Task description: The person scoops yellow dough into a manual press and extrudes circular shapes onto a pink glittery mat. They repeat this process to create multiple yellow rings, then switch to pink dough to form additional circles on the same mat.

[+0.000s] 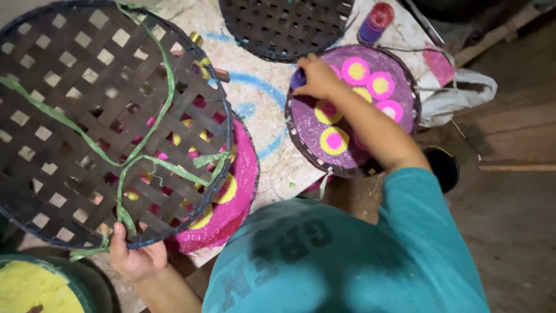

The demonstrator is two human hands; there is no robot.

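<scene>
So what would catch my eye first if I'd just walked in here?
Probably the big dark woven tray at left, laced with green strips, which the left hand grips by its near rim over a pink disc. To the right, the right hand presses a small purple thing onto a purple disc dotted with pink-and-yellow circles.

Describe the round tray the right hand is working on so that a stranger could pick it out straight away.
Start at the paint-stained table and look toward its right edge, where the right hand rests. Under it lies the purple tray, a round woven disc with a dark rim. Unlike the bare dark lattice tray held by the left hand and the pink tray beneath that, it is purple with pink-and-yellow circles.
</scene>
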